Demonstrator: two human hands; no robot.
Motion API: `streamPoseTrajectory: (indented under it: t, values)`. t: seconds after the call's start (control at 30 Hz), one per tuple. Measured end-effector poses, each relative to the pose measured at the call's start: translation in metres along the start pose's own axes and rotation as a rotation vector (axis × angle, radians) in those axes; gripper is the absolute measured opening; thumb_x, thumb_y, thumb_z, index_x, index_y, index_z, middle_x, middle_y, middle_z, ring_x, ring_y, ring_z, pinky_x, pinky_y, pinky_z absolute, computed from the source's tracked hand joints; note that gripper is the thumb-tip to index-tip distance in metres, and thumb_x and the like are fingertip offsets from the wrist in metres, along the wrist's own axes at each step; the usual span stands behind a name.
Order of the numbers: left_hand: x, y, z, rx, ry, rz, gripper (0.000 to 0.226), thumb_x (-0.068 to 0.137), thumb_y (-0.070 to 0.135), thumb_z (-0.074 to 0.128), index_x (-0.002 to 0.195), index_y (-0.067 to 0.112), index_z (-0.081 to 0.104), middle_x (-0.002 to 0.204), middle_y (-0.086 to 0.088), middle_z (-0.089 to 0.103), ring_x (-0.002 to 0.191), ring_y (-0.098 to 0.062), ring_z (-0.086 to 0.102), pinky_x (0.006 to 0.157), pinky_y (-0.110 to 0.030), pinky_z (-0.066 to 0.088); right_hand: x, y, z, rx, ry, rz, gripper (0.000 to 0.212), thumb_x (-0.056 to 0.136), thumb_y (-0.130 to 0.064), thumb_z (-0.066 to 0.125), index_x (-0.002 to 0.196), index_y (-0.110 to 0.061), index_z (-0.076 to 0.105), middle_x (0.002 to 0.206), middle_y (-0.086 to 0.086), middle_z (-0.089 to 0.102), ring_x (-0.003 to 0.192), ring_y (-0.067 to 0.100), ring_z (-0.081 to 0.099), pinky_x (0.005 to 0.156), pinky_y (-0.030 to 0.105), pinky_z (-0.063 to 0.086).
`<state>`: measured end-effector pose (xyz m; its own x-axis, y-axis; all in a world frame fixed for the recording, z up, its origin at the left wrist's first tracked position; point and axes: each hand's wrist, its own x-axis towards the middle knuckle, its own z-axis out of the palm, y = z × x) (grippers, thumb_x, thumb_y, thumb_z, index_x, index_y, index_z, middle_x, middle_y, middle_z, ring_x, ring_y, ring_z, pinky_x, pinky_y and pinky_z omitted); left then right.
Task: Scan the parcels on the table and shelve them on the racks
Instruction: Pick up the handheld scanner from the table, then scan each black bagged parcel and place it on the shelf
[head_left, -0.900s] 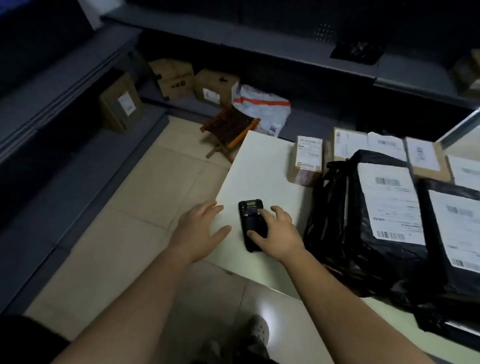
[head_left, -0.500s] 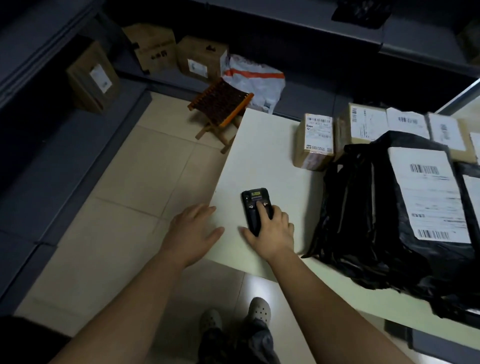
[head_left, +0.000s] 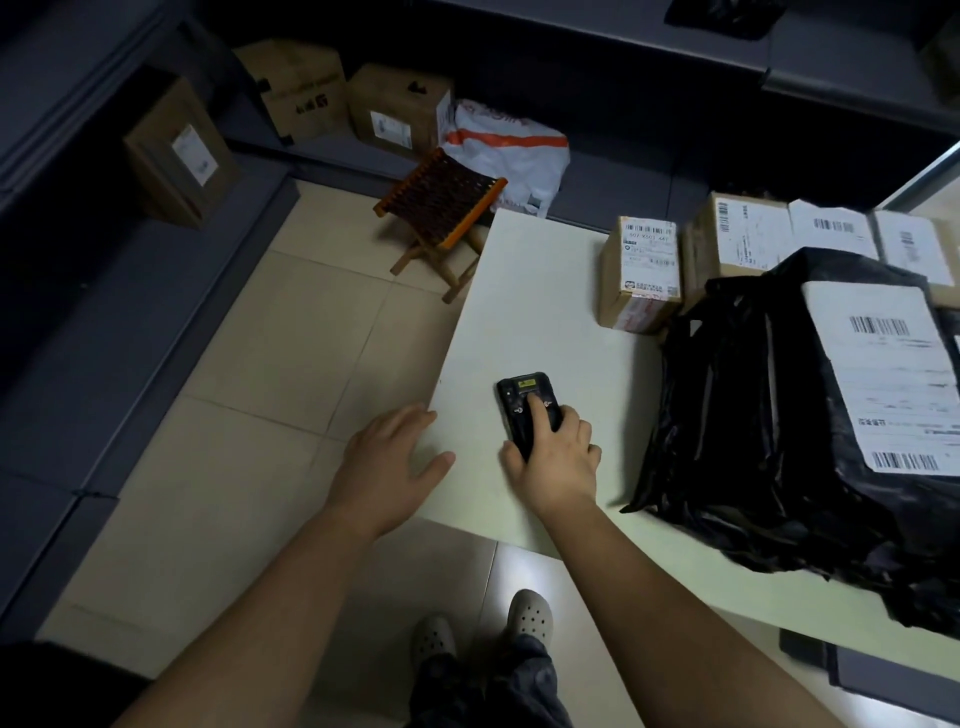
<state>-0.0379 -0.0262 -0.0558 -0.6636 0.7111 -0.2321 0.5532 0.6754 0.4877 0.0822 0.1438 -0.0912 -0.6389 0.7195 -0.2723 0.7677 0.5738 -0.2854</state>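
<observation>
Currently the right hand (head_left: 558, 460) grips the black scanner (head_left: 511, 402), which lies flat on the white table (head_left: 530, 312), with the thumb at its left edge and the index finger along its top. The left hand (head_left: 389, 457) is open at the table's left edge. A black bagged parcel (head_left: 753, 415) lies near the right hand.

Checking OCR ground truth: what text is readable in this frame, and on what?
"507 9503 44…", last digit unclear: label on the small cardboard box on the table.
Label on the black bag: barcodes only, print blurred.
Shelf boxes, white bag, scanner: too blurred to read.
</observation>
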Motion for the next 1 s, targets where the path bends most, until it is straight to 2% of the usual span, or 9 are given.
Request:
streamPoseTrajectory:
  t: [0.17,0.3,0.37,0.43,0.5,0.73,1.0]
  values:
    - [-0.003,0.014,-0.02,-0.04,0.077,0.022,0.083,0.077,0.072,0.032,0.14,0.021,0.051,0.148,0.002,0.045,0.137,-0.019,0.038,0.114,-0.038,0.03,-0.013,-0.002,-0.032,0.021,0.045,-0.018,0.066,0.088,-0.045,0.051,0.149,-0.033,0.027,0.139,0.011,0.035,0.123,0.03,0.033,0.097,0.045,0.032]
    - [-0.007,0.038,-0.05,-0.033,0.129,0.085,0.076,0.081,0.07,0.038,0.14,0.023,0.051,0.147,0.004,0.045,0.136,-0.018,0.039,0.112,-0.038,0.031,-0.033,-0.012,-0.085,0.064,0.129,-0.057,0.067,0.088,-0.045,0.053,0.149,-0.036,0.025,0.14,0.011,0.035,0.124,0.03,0.033,0.099,0.047,0.034]
    - [-0.009,0.057,-0.068,-0.037,0.166,0.106,0.062,0.089,0.06,0.05,0.141,0.026,0.048,0.149,0.006,0.042,0.137,-0.017,0.036,0.111,-0.039,0.029,-0.047,-0.015,-0.119,0.087,0.18,-0.072,0.068,0.089,-0.046,0.053,0.149,-0.036,0.024,0.141,0.011,0.035,0.124,0.031,0.032,0.098,0.048,0.036]
    - [-0.011,0.076,-0.084,-0.029,0.2,0.144,0.056,0.093,0.052,0.054,0.142,0.028,0.046,0.15,0.008,0.04,0.138,-0.016,0.033,0.111,-0.041,0.027,-0.062,-0.015,-0.152,0.115,0.236,-0.092,0.069,0.089,-0.047,0.053,0.15,-0.036,0.024,0.143,0.012,0.033,0.125,0.032,0.031,0.097,0.047,0.04]
    - [-0.014,0.096,-0.096,-0.022,0.223,0.194,0.058,0.091,0.058,0.052,0.141,0.028,0.047,0.149,0.009,0.041,0.138,-0.015,0.033,0.111,-0.042,0.027,-0.079,-0.01,-0.183,0.165,0.303,-0.112,0.069,0.088,-0.047,0.054,0.15,-0.037,0.024,0.146,0.011,0.03,0.128,0.031,0.028,0.095,0.047,0.044]
    - [-0.019,0.186,-0.104,-0.053,0.29,0.343,0.073,0.08,0.072,0.042,0.137,0.028,0.053,0.148,0.009,0.043,0.138,-0.014,0.034,0.112,-0.04,0.029,-0.122,0.045,-0.274,0.274,0.471,-0.139,0.07,0.086,-0.041,0.06,0.149,-0.038,0.03,0.145,0.007,0.032,0.131,0.025,0.025,0.103,0.04,0.04]
    - [-0.032,0.314,-0.07,0.014,0.348,0.442,0.057,0.091,0.055,0.055,0.142,0.03,0.047,0.152,0.008,0.039,0.143,-0.016,0.029,0.115,-0.043,0.026,-0.141,0.153,-0.336,0.249,0.579,-0.147,0.07,0.086,-0.048,0.06,0.149,-0.039,0.031,0.147,0.007,0.034,0.135,0.026,0.03,0.107,0.04,0.038]
